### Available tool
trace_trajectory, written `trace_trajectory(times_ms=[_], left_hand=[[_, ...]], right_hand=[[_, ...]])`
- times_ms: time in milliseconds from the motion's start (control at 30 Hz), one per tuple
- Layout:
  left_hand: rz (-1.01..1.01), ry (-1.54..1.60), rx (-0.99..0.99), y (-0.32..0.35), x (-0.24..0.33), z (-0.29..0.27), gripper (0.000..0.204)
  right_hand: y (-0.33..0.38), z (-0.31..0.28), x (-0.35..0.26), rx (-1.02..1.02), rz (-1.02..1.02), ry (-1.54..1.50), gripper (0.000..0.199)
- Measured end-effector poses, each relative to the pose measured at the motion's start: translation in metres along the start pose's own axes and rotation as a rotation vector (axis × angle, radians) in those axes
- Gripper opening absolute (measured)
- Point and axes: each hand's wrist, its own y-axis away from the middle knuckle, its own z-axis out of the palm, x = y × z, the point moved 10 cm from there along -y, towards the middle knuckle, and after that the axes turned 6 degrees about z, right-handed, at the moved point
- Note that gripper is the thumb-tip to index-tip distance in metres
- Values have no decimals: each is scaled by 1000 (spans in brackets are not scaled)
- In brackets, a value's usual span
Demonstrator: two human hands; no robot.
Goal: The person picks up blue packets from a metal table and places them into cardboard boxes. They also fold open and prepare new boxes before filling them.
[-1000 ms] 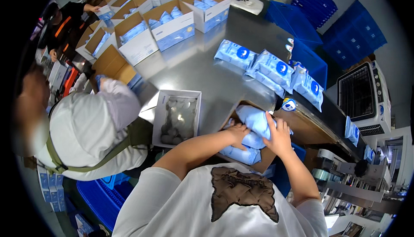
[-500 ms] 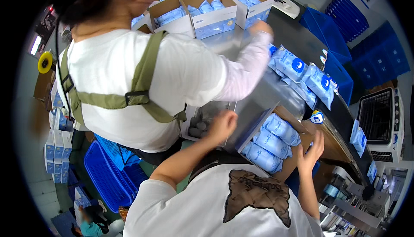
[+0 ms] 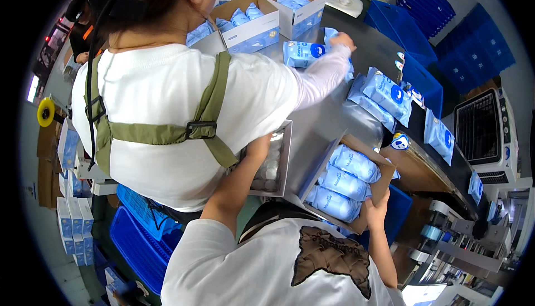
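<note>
Three blue pouches (image 3: 344, 182) lie stacked in the open cardboard box (image 3: 384, 179) at the centre right of the head view. At the box's lower right corner the right hand (image 3: 374, 211) grips the cardboard edge, fingers curled over it. Left of the box, the left hand (image 3: 259, 149) reaches into the grey tray (image 3: 285, 155) of small white pieces; its fingers are hidden, so I cannot tell their state. A co-worker (image 3: 167, 105) in white fills the upper left, reaching to a blue pouch (image 3: 304, 54).
</note>
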Motion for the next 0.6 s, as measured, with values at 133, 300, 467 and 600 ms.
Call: trace_trajectory(times_ms=[133,300,467,600], left_hand=[[-753,1083,71,54,-63,22,11],[-1007,1581,3,79,12,-17,16],[-774,1657,-238,70,134,-69,15],[-308,1262,-481,44,202,-63,24]], right_hand=[[-5,5,6,12,-47,-2,71],[-3,0,4,28,-70,17,72],[-2,-3,4,10,-6,42,69],[-8,-2,14,-7,-93,89,72]])
